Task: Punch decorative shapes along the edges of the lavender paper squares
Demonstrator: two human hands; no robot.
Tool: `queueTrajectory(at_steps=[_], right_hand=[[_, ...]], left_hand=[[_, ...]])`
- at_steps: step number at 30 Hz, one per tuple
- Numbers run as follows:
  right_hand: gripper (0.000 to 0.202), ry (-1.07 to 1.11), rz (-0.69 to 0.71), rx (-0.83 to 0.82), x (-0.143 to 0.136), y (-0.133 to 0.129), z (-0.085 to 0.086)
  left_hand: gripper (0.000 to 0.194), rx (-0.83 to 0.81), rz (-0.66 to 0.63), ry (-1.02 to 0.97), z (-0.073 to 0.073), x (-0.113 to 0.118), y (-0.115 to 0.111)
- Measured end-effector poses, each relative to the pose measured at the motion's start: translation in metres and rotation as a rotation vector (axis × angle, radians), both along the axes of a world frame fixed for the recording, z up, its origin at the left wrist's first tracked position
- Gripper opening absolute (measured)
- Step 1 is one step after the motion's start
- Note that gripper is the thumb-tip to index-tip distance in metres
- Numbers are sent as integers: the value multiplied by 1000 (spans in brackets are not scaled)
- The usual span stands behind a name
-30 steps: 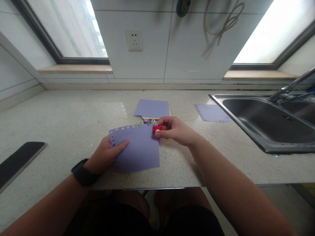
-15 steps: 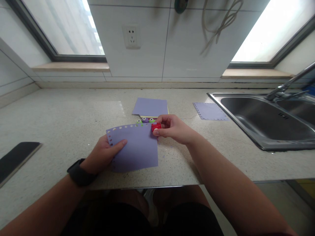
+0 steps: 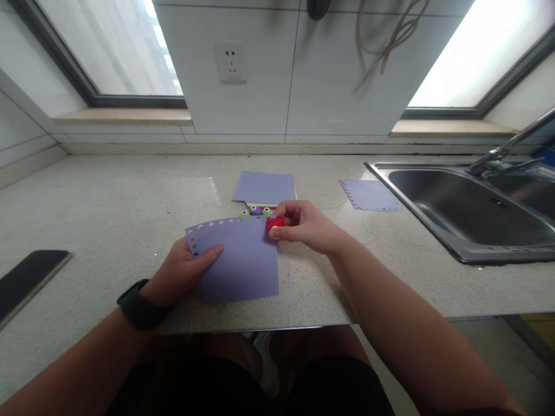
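A purple sheet of paper [image 3: 238,260] with small holes along its top and left edges is held above the counter. My left hand [image 3: 184,268] grips its left side, thumb on top and fingers behind. At the sheet's top right corner sits a small red punch [image 3: 276,223], pinched between the thumb and fingers of my right hand [image 3: 301,225]. Just behind the sheet are green and purple eyed figures [image 3: 255,211], partly hidden. Farther back lies a stack of purple paper [image 3: 265,186].
Another purple sheet with holed edges [image 3: 372,195] lies at the right, beside the steel sink [image 3: 451,202]. A dark flat object [image 3: 30,280] rests at the far left. Small paper bits are scattered on the counter [image 3: 130,219] near the sheet.
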State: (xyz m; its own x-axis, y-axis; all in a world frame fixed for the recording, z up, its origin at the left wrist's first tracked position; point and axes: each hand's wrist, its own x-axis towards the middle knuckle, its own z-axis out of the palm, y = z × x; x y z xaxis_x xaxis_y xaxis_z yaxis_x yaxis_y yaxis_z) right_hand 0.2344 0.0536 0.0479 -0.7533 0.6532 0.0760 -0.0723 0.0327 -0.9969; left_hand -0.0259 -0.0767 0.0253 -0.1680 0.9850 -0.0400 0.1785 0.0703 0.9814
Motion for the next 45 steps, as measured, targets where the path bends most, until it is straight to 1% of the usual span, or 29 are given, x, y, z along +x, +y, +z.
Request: queueTrajectory(at_steps=[7,16,26,32,45], right_hand=[[32,10,7,-11,0,2,-3],[31,-8,21,-12,1,2,-2],[32,-9,19,-11,1,1,-2],[31,-8,10,12,0,2,-4],[35,-24,-15,-3,-1,1,-2]], left_hand=[[52,12,3,10,1,0,1],[51,4,9,-10,-2,0,1],[49,5,3,13,1,1,0],[49,-2,1,12,0,0,0],[53,-3,-3,14,2,1,0]])
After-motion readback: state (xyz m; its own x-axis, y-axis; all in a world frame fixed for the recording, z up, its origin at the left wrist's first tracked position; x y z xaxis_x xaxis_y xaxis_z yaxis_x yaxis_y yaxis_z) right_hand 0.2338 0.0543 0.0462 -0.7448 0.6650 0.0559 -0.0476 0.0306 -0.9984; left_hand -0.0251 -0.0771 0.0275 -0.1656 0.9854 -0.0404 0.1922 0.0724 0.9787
